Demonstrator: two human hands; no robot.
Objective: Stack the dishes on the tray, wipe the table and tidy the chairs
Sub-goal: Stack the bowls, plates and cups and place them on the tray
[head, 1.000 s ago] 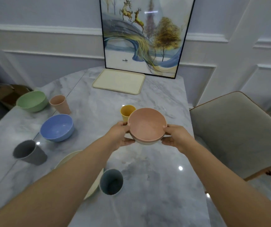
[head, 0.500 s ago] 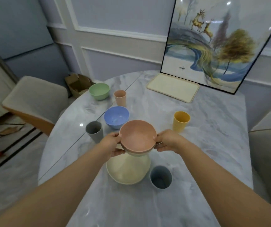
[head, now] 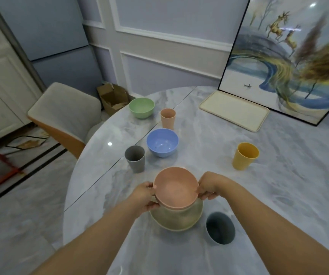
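A pink bowl [head: 175,187], with a second pale bowl nested under it, hangs just above a cream plate [head: 176,219] on the marble table [head: 278,195]. My left hand [head: 144,196] grips the bowl's left rim and my right hand [head: 209,186] pinches its right rim. A blue bowl [head: 162,142], a green bowl [head: 141,107], a pink cup [head: 167,118], a grey cup [head: 134,158], a yellow cup [head: 245,155] and a dark blue-grey cup [head: 220,228] stand around. The cream tray [head: 234,110] lies at the far right with nothing on it.
A framed painting [head: 290,62] leans on the wall behind the tray. A padded chair [head: 60,112] stands off the table's left side, with a cardboard box [head: 114,98] on the floor beyond it. Another chair's edge shows at the far right.
My view swung left and my hands carried the pink bowl from beside the yellow cup to above the cream plate, lowering it closer to the plate.
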